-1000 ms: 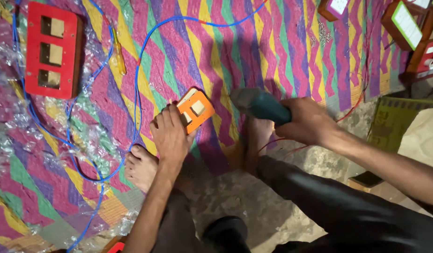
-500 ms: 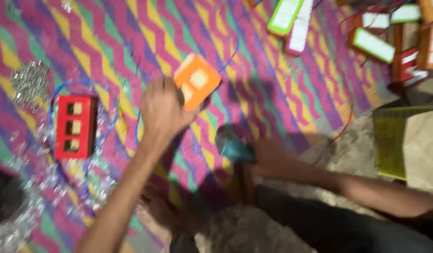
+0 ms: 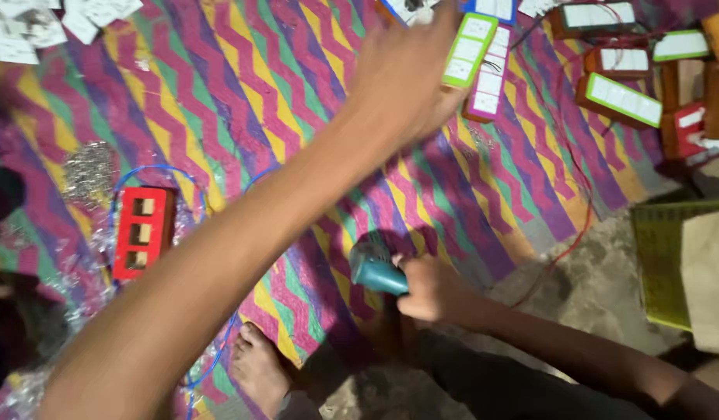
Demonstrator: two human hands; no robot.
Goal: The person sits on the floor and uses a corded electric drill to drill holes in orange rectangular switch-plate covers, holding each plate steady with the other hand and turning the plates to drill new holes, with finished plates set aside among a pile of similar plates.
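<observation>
1. Since a second ago: left hand (image 3: 402, 74) lifted off the small orange box beside the foot and stretched far across the zigzag mat (image 3: 243, 101); orange box now out of view.
2. Left hand: blurred, fingers loosely curled near the green-edged switch panel (image 3: 470, 48); cannot tell whether touching or holding anything.
3. Right hand (image 3: 431, 286): wrapped tight around teal power tool (image 3: 375, 268), low on the mat, near the bare foot (image 3: 258, 369).
4. Red switch box (image 3: 144, 231) well apart, left.

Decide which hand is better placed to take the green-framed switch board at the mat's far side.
Probably left. The left hand is stretched out right beside the green-framed switch board, while the right hand is close to the body, gripping a teal power tool.
</observation>
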